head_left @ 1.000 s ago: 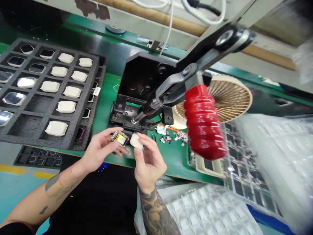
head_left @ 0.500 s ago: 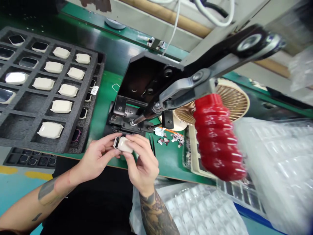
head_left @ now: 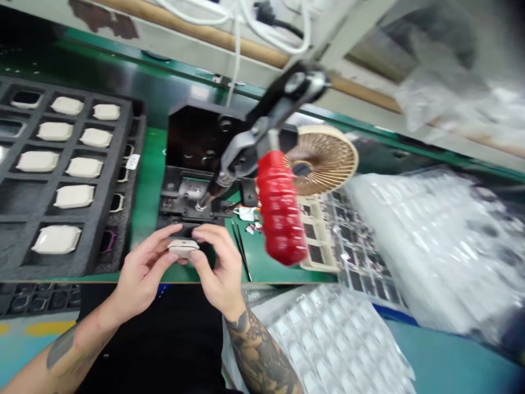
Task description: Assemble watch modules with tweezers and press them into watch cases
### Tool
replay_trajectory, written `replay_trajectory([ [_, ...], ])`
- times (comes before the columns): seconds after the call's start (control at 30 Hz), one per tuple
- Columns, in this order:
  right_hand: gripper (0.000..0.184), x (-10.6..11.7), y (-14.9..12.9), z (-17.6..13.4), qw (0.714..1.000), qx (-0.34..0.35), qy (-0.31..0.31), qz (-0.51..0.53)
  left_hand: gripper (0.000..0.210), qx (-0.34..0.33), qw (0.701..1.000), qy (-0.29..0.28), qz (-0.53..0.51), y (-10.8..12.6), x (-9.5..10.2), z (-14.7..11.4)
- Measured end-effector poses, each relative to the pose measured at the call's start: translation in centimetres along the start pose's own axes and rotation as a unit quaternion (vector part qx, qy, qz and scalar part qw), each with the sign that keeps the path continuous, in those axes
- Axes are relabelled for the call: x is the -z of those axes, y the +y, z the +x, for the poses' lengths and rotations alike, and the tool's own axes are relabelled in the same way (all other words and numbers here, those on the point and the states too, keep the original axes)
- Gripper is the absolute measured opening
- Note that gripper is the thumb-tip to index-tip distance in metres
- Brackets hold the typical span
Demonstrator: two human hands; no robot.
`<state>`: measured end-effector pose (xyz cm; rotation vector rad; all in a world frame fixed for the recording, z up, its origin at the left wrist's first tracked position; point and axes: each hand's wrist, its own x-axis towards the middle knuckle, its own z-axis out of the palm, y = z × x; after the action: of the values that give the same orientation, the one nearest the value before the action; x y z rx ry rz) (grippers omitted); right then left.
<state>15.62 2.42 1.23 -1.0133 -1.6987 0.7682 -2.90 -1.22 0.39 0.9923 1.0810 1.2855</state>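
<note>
A cream-coloured watch case (head_left: 184, 248) is held between both hands at the table's front edge, turned so that a narrow side faces me. My left hand (head_left: 146, 264) grips its left end with thumb and fingers. The thumb and fingers of my right hand (head_left: 218, 266) close on the right end. Just beyond the hands stands a black toggle press (head_left: 192, 191) with a red ribbed handle (head_left: 282, 210). To the right of my right hand lie dark tweezers (head_left: 241, 249). The far face of the case is hidden.
On the left, a dark foam tray (head_left: 123, 180) holds several cream cases (head_left: 74, 196) and rests on another tray. Behind the red handle sits a round fan (head_left: 328, 158). A beige parts box (head_left: 322, 241) and clear plastic trays (head_left: 443, 241) stand to the right.
The watch case has been turned from its broad back to its narrow side, still between both hands. The head view has swung right, so the scene sits further left.
</note>
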Motion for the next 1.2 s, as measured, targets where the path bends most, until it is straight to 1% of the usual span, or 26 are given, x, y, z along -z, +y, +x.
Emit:
replay_trajectory([
  [0.03,0.013,0.0,-0.2,0.1,1.000,-0.008,-0.007,0.017,0.039,-0.001,0.999,-0.005,0.032,-0.2,0.2,-0.3],
  [0.07,0.012,-0.1,-0.3,0.1,0.999,-0.011,-0.012,0.033,0.039,-0.005,0.998,-0.010,0.065,-0.4,0.4,-0.6],
  [0.13,0.015,-0.2,-0.6,-0.1,0.999,-0.005,-0.007,0.048,0.033,-0.027,0.992,-0.009,0.124,-0.8,0.6,-1.1],
  [0.2,0.019,-0.4,-0.7,-0.3,0.999,0.013,0.011,0.041,0.029,-0.060,0.980,0.011,0.187,-1.0,0.7,-1.6],
  [0.3,0.025,-0.4,-0.8,-0.8,0.998,0.045,0.032,0.029,0.026,-0.105,0.956,0.053,0.270,-1.4,1.0,-2.1],
  [0.37,0.027,-0.4,-0.8,-1.0,0.997,0.062,0.032,0.031,0.026,-0.104,0.953,0.054,0.279,-1.7,1.2,-2.2],
  [0.47,0.027,-0.2,-0.7,-1.2,0.997,0.067,0.039,0.027,0.028,-0.090,0.964,0.033,0.249,-2.2,0.9,-2.5],
  [0.5,0.028,-0.1,-0.7,-1.3,0.996,0.069,0.046,0.023,0.028,-0.091,0.964,0.035,0.246,-2.3,0.7,-2.6],
  [0.6,0.037,0.2,-0.5,-1.4,0.994,0.083,0.072,0.017,0.024,-0.121,0.948,0.087,0.283,-2.6,-0.3,-2.9],
  [0.67,0.038,0.6,-0.5,-1.5,0.993,0.084,0.083,0.016,0.023,-0.137,0.936,0.112,0.305,-2.6,-0.9,-2.7],
  [0.7,0.037,0.8,-0.5,-1.5,0.993,0.079,0.084,0.016,0.025,-0.137,0.938,0.109,0.298,-2.5,-1.2,-2.5],
  [0.77,0.032,1.3,-0.6,-1.5,0.995,0.068,0.069,0.021,0.027,-0.118,0.957,0.088,0.249,-2.1,-1.7,-2.0],
  [0.83,0.026,1.5,-0.8,-1.7,0.996,0.065,0.051,0.026,0.025,-0.083,0.981,0.056,0.164,-1.3,-2.3,-1.6],
  [0.9,0.022,1.4,-1.1,-1.9,0.996,0.066,0.052,0.024,0.023,-0.039,0.996,0.019,0.075,-0.5,-3.0,-1.3],
  [0.97,0.017,1.6,-1.2,-1.9,0.996,0.063,0.054,0.010,0.022,-0.011,1.000,-0.010,0.006,0.3,-3.6,-1.1],
  [1.0,0.014,1.9,-1.3,-1.6,0.997,0.062,0.039,-0.001,0.024,-0.005,1.000,-0.014,-0.017,0.7,-3.7,-0.9],
  [1.07,0.008,2.8,-1.6,-0.5,0.996,0.080,-0.005,-0.042,0.033,-0.002,0.999,-0.007,-0.047,1.1,-3.6,-0.4],
  [1.1,0.010,3.5,-1.8,0.5,0.992,0.103,-0.007,-0.072,0.039,0.002,0.998,0.008,-0.058,1.3,-3.3,-0.2],
  [1.13,0.015,4.2,-2.1,1.7,0.985,0.137,0.015,-0.105,0.046,0.009,0.997,0.028,-0.070,1.3,-3.0,0.0],
  [1.17,0.023,4.8,-2.5,3.1,0.972,0.186,0.063,-0.131,0.052,0.018,0.995,0.048,-0.084,1.4,-2.7,0.3],
  [1.2,0.033,5.4,-2.9,4.6,0.950,0.247,0.119,-0.149,0.057,0.026,0.993,0.065,-0.099,1.3,-2.3,0.5],
])
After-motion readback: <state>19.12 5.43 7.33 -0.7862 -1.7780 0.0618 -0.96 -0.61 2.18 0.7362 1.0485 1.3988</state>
